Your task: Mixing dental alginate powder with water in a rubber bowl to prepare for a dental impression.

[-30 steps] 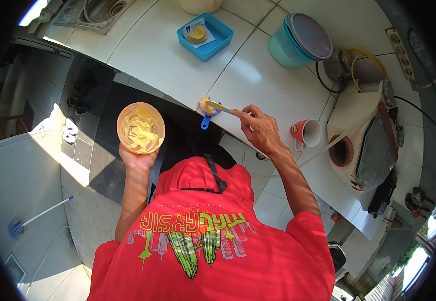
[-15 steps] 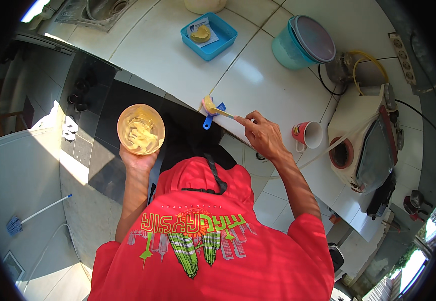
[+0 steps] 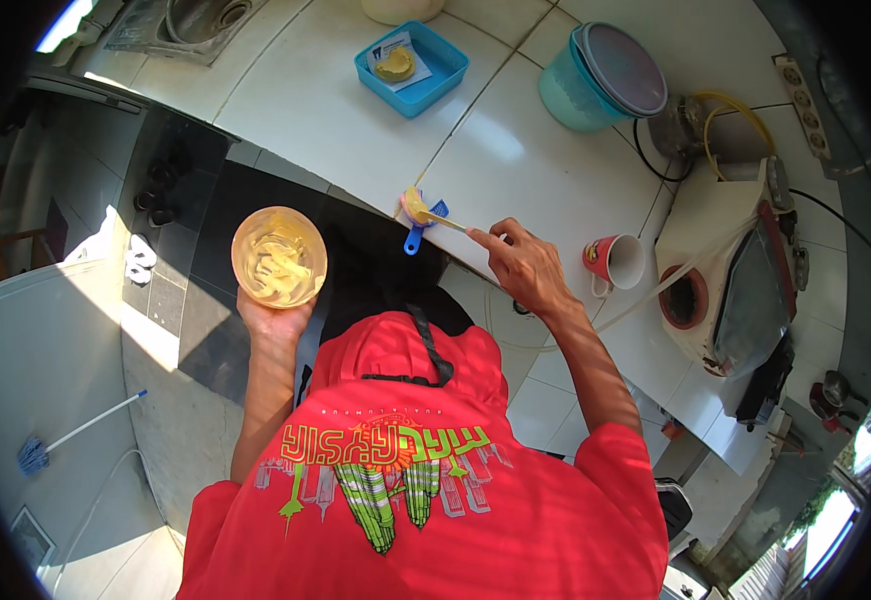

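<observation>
My left hand (image 3: 275, 312) holds up an orange-tinted bowl (image 3: 242, 255) from below, away from the counter edge. Soft yellow paste (image 3: 283, 268) is smeared around its inside. In the fingers of my right hand (image 3: 525, 262) is a slim spoon-like utensil (image 3: 447, 222), its far end in a yellow lump (image 3: 415, 204). That lump rests on a small mold with a blue handle (image 3: 413, 240), which lies at the counter's edge with the handle sticking out over it. A blue perforated piece (image 3: 439, 210) shows beside the lump; whether it joins the mold I cannot tell.
A blue tray (image 3: 442, 82) on the white tiled counter (image 3: 335, 100) carries a shaped yellow piece (image 3: 395, 66) on paper. To the right stand a turquoise lidded tub (image 3: 573, 95), a red mug (image 3: 600, 258) and a cream-coloured machine (image 3: 700, 235) with hoses. A sink (image 3: 140, 25) is at far left.
The counter things sit slightly farther left and up in the picture. Both hands keep nearly the same pose, with the bowl and the utensil still held.
</observation>
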{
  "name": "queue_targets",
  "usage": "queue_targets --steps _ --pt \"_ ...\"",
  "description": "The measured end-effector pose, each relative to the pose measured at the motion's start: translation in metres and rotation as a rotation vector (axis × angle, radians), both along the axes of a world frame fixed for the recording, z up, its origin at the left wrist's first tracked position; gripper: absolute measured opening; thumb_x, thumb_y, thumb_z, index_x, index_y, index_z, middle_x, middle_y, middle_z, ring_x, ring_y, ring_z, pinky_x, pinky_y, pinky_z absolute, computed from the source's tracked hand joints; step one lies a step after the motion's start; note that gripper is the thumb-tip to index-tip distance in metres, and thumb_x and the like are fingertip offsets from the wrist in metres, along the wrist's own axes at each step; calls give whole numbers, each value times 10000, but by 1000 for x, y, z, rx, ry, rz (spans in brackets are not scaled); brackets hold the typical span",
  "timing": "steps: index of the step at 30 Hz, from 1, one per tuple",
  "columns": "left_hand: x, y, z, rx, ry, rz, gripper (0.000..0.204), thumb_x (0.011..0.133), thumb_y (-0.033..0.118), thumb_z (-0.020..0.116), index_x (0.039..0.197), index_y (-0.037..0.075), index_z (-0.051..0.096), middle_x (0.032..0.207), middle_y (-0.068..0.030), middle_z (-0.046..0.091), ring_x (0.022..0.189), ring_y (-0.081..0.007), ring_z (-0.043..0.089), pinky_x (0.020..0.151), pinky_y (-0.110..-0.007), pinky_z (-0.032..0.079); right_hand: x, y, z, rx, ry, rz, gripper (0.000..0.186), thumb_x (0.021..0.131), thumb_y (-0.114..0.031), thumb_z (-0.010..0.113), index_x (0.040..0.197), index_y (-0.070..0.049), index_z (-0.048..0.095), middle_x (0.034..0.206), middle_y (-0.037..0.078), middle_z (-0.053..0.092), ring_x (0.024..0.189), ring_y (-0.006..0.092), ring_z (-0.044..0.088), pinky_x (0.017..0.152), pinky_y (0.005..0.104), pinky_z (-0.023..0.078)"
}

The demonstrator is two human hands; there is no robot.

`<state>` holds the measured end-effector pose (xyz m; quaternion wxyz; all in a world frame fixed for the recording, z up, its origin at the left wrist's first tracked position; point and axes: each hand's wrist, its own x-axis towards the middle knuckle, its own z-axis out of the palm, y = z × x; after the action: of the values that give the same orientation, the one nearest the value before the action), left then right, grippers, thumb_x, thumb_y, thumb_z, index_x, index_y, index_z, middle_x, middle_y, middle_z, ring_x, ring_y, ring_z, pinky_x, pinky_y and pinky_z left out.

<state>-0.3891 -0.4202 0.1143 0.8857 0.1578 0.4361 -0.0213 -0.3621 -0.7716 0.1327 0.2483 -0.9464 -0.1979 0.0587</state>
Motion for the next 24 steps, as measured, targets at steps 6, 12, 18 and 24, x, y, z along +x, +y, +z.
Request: queue_targets --steps 6,12,18,24 --pt "-1 1 -2 -34 -21 -1 486 919 423 463 1280 109 546 1276 -107 574 1173 -323 554 947 -519 478 -1 -4 -1 -3 6 3 430 787 2 615 1164 -203 643 962 54 616 735 236 641 595 373 520" --pt "-2 1 -3 -16 -16 3 487 919 428 461 1278 110 548 1274 -108 575 1171 -325 555 942 -526 481 0 -6 6 -5 -29 -15 429 783 6 618 1159 -200 645 959 55 616 733 232 641 588 373 521" --pt "-1 1 -4 -32 -24 -7 495 915 440 460 1277 114 550 1283 -111 570 1175 -329 552 938 -537 478 2 -5 5 -9 -33 4 436 777 7 618 1158 -204 647 961 47 614 741 225 641 598 370 523" --pt "-2 2 -5 -29 -20 13 504 908 442 469 1286 117 546 1292 -111 564 1187 -333 543 949 -539 469 2 -8 1 -51 17 14 435 784 -8 615 1165 -218 642 975 38 606 753 229 643 610 372 524"
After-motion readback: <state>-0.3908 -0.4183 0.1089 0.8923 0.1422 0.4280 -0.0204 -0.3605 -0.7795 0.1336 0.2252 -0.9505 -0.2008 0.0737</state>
